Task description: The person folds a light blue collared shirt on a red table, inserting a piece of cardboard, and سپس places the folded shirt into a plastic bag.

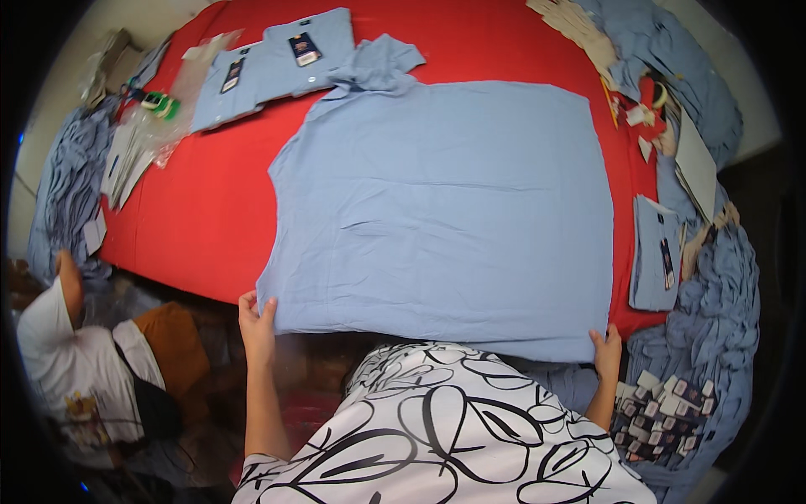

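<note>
A light blue shirt (453, 218) lies spread sideways over the red table cover, its near edge hanging slightly over the table's front. My left hand (257, 312) pinches the shirt's near left corner between thumb and fingers. At the near right corner my right hand (606, 346) grips the cloth, thumb on top. Some creases run across the middle of the shirt. One sleeve (382, 63) is bunched at its far left, touching the folded shirts behind.
Folded blue shirts with dark tags (306, 50) lie at the far left of the red table (201, 185). Another folded shirt (655, 252) is at the right. Blue garment piles (71, 185) flank the table. Many tags (663, 416) sit lower right. A person (84, 378) is at the lower left.
</note>
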The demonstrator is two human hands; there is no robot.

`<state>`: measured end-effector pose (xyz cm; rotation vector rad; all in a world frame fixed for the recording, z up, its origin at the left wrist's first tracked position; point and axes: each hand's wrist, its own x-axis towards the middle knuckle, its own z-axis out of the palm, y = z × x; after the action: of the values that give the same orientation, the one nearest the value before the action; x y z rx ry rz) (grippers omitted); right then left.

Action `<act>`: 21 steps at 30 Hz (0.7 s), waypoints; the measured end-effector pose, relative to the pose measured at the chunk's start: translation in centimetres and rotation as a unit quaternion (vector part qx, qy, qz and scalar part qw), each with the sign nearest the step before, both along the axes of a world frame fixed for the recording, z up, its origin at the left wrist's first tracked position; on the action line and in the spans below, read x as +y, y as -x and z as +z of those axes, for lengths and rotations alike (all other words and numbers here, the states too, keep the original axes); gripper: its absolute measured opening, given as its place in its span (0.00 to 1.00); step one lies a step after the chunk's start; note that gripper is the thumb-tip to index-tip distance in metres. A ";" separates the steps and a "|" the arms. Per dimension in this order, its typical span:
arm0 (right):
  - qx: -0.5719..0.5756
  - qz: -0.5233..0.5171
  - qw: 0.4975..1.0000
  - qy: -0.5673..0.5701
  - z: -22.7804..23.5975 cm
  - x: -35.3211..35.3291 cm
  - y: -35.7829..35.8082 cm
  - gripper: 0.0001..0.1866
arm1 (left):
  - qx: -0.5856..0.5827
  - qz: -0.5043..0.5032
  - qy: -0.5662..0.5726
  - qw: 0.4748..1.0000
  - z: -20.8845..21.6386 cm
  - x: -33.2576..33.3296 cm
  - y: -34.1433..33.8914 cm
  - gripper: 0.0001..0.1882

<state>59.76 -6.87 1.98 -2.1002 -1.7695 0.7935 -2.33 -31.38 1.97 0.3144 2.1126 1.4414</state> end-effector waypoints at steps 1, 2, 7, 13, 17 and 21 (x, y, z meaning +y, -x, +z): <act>-0.023 -0.004 0.999 0.030 0.0 -0.2 -0.2 0.12 | 0.013 -0.003 0.030 0.999 0.1 -0.3 0.3 0.20; -0.047 -0.009 0.997 0.060 0.1 0.1 -0.2 0.13 | 0.024 -0.008 0.060 0.998 0.2 -0.5 0.6 0.20; -0.174 0.018 0.967 -0.187 1.3 3.0 5.0 0.13 | 0.396 -0.081 0.160 0.900 1.2 5.3 1.7 0.19; -0.136 0.147 0.918 -0.341 -0.6 16.7 14.6 0.24 | 0.517 -0.196 0.063 0.831 0.2 24.8 4.7 0.25; -0.209 0.153 0.916 -0.307 -1.5 26.5 17.7 0.32 | 0.572 -0.237 0.259 0.741 -1.3 33.9 7.9 0.32; -0.228 0.113 0.939 -0.231 -1.3 27.4 18.7 0.35 | 0.546 -0.243 0.288 0.748 -1.1 34.9 8.8 0.34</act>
<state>41.05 20.51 0.70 -1.8720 -2.1889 -0.0958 -11.12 3.49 0.82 1.6044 2.8302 0.1434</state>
